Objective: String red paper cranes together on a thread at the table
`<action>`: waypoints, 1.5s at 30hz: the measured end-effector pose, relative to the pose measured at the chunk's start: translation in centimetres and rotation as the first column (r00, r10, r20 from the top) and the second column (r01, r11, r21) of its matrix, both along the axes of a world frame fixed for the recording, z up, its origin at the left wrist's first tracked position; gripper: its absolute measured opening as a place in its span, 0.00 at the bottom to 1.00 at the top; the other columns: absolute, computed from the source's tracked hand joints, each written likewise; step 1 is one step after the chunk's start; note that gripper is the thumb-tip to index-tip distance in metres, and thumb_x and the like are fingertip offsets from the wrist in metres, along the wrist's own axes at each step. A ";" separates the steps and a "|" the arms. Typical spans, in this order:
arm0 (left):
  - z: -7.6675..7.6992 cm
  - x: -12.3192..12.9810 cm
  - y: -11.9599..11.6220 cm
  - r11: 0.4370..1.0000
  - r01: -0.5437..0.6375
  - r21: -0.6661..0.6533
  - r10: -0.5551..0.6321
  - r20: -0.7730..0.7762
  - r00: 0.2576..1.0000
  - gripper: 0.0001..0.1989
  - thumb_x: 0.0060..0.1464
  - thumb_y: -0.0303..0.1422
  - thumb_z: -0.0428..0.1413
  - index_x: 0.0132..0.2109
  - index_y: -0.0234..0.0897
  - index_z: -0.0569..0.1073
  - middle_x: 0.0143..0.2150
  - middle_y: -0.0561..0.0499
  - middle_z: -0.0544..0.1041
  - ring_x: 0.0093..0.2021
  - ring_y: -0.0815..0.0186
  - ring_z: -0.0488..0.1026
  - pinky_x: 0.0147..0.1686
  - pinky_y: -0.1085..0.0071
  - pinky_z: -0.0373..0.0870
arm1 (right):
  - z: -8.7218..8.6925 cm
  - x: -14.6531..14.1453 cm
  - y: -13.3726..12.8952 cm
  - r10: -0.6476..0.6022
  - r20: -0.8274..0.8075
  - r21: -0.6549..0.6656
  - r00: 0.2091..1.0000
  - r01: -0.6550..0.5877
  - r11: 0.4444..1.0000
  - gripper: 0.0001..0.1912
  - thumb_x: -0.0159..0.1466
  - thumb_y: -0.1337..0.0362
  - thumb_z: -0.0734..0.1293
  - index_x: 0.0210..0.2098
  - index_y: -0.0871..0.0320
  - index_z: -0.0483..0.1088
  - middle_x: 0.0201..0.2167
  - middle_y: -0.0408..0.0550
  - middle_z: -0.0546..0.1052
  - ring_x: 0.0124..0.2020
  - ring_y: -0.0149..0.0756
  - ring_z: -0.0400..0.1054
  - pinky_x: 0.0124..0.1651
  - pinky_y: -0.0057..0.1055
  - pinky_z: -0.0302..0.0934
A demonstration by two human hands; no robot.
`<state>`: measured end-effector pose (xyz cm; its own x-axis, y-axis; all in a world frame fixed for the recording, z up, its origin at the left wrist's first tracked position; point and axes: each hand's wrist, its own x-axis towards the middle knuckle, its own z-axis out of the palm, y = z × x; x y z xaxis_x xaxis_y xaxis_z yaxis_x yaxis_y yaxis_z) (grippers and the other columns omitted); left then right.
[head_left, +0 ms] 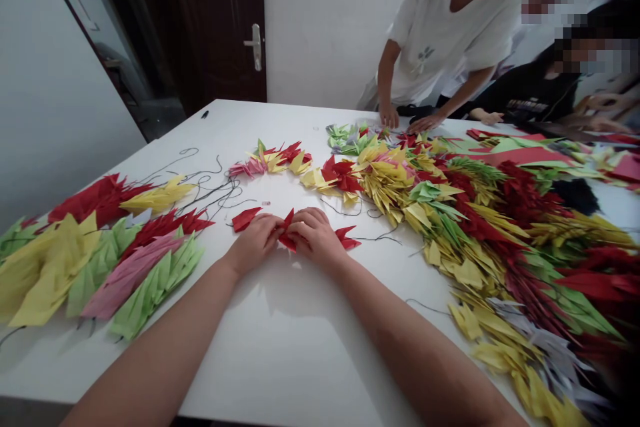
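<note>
My left hand [254,243] and my right hand [315,237] meet at the middle of a white table, their fingers pinching a red folded paper crane [287,238]. Red paper wings stick out on either side, one piece [246,218] past my left hand and one [347,237] past my right. Dark thread [215,190] runs loosely over the table to the left of my hands. Strings of folded paper cranes in red, yellow, green and pink lie in dense rows on both sides.
The white table [280,353] has its near edge below my arms. A co-worker in a white T-shirt [440,40] leans on the far edge with both hands, and a person in black [525,93] sits at the far right. A dark door [225,20] stands behind.
</note>
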<state>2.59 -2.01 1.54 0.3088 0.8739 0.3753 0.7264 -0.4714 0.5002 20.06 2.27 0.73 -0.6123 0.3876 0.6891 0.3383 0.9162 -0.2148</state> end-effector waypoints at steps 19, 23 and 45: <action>0.3 0.3 -0.1 0.999 -0.023 0.028 0.022 0.031 0.999 0.09 0.59 0.32 0.42 0.37 0.36 0.66 0.34 0.51 0.71 0.39 0.66 0.65 0.44 0.68 0.63 | -0.1 -0.1 -0.4 -0.137 0.099 0.162 0.986 0.119 0.979 0.07 0.61 0.68 0.59 0.34 0.57 0.69 0.39 0.48 0.72 0.48 0.37 0.59 0.58 0.39 0.48; 0.0 0.1 0.1 0.999 -0.043 0.015 0.043 0.035 0.998 0.08 0.58 0.32 0.43 0.37 0.36 0.65 0.34 0.51 0.71 0.39 0.66 0.66 0.43 0.68 0.63 | 0.1 0.1 -0.4 -0.150 0.130 0.222 0.980 0.119 0.968 0.07 0.60 0.67 0.60 0.34 0.58 0.70 0.39 0.49 0.72 0.48 0.38 0.59 0.58 0.40 0.48; 0.4 -0.1 -0.3 0.992 0.065 -0.112 -0.053 0.105 0.993 0.13 0.53 0.39 0.50 0.45 0.38 0.66 0.44 0.49 0.71 0.48 0.63 0.63 0.52 0.63 0.59 | -0.3 -0.3 -0.9 -0.196 0.137 0.241 0.971 0.159 0.957 0.09 0.61 0.69 0.58 0.37 0.58 0.69 0.42 0.51 0.70 0.57 0.41 0.52 0.62 0.44 0.45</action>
